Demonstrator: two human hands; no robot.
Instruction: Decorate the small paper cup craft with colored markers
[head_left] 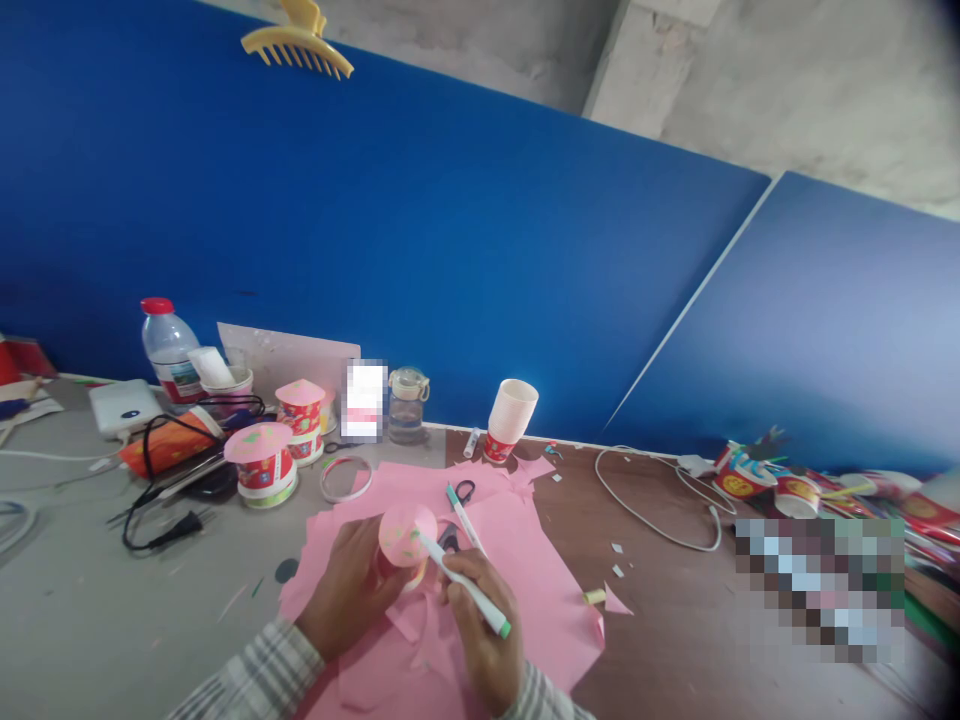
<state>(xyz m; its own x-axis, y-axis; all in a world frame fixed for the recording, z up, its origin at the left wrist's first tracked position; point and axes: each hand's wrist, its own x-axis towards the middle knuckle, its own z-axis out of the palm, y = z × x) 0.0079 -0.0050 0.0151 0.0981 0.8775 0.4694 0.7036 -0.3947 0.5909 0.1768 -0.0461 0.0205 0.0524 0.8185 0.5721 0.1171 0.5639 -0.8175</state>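
Note:
My left hand (349, 590) is closed around a small paper cup with a round pink paper top (407, 533), low in the middle of the view. Green marks show on that top. A white marker pen (474, 592) with a green end is gripped in my right hand (487, 625); its tip touches or nearly touches the pink top. Beneath both hands lie pink paper sheets (555, 600) with cut scraps. Just beyond, a second marker (465, 517) with a teal end rests on the paper, beside dark-handled scissors (466, 492) that are partly covered.
Left stand red cups with pink tops (259, 465), a tape roll (346, 480), a black cable (146, 470), a red-capped bottle (171, 350) and a glass jar (407, 405). Stacked paper cups (512, 415) lean ahead. Right are a white cable (652, 530) and more cups (796, 493). A blue partition (450, 220) rises behind.

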